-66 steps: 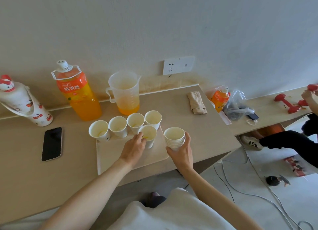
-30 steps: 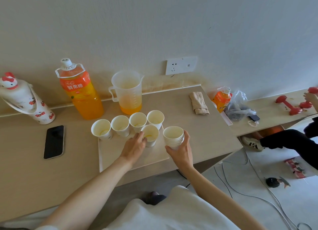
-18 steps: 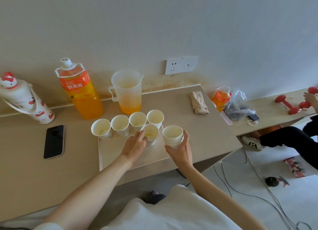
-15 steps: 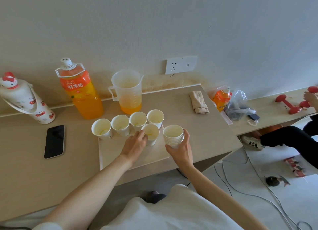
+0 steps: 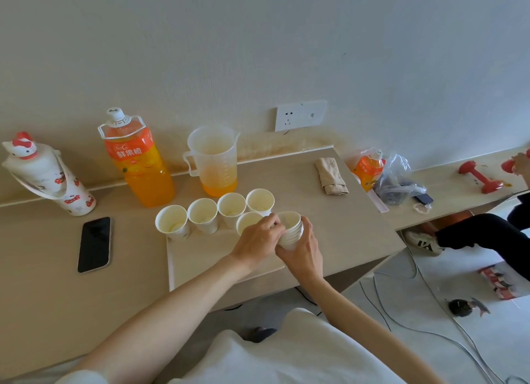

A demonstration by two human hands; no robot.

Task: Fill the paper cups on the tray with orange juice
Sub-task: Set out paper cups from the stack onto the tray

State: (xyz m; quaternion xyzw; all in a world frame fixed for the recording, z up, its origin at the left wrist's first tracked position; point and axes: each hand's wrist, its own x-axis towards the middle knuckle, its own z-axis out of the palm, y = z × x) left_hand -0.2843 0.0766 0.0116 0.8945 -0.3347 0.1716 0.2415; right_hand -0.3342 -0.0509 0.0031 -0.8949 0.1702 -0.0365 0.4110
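Observation:
Several white paper cups point(image 5: 202, 215) stand in a row at the back of a pale tray point(image 5: 200, 257), with one more cup point(image 5: 248, 223) in front of the row. My right hand point(image 5: 301, 251) grips a stack of paper cups point(image 5: 291, 230) at the tray's right edge. My left hand point(image 5: 258, 237) pinches the rim of the stack's top cup. Behind the tray stand a clear measuring jug point(image 5: 213, 161) with a little orange juice and a big orange juice bottle point(image 5: 136, 158), capped.
A black phone point(image 5: 94, 244) lies left of the tray and a white cartoon flask point(image 5: 43, 174) stands at far left. A folded cloth point(image 5: 331, 177), a small juice bottle point(image 5: 368, 169) and a plastic bag point(image 5: 398, 180) sit right. Another person's leg point(image 5: 473, 234) and red dumbbells point(image 5: 479, 178) are at far right.
My left hand left the front cup on the tray and moved right onto the rim of the stack. My right hand kept hold of the stack.

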